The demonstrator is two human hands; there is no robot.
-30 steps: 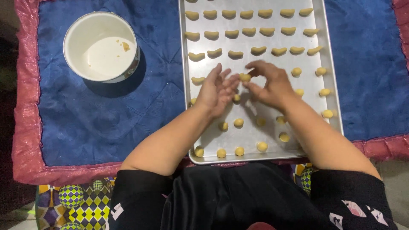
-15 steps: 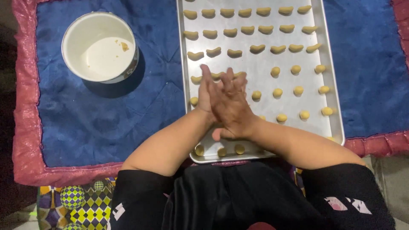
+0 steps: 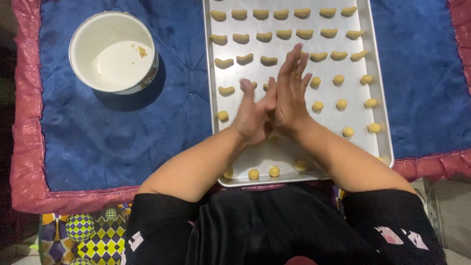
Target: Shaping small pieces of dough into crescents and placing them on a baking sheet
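Yellow dough is what I work w/ here. My left hand (image 3: 252,115) & my right hand (image 3: 290,95) are pressed flat together, palm to palm, fingers straight & pointing to the far side. My right hand sits a bit farther out than my left. If a bit of dough is between my palms, I can't see it, so I can't tell.

Both hands hover over the middle of the metal tray (image 3: 382,132). Dough pieces lie all round them. On the far part of the tray are rows of curved pieces (image 3: 267,37), like small moons, long side going left to right. Just right of my hands are round balls (image 3: 339,104) in rows, near my right hand. More balls (image 3: 253,173) sit at the near edge, close to my arms. One ball (image 3: 223,116) lies just left of my left hand.

Tray rests on a blue cloth (image 3: 147,137) w/ a pink edge. Far left, well apart from my hands, stands a white bowl (image 3: 113,51), almost empty, w/ only a crumb or two inside.
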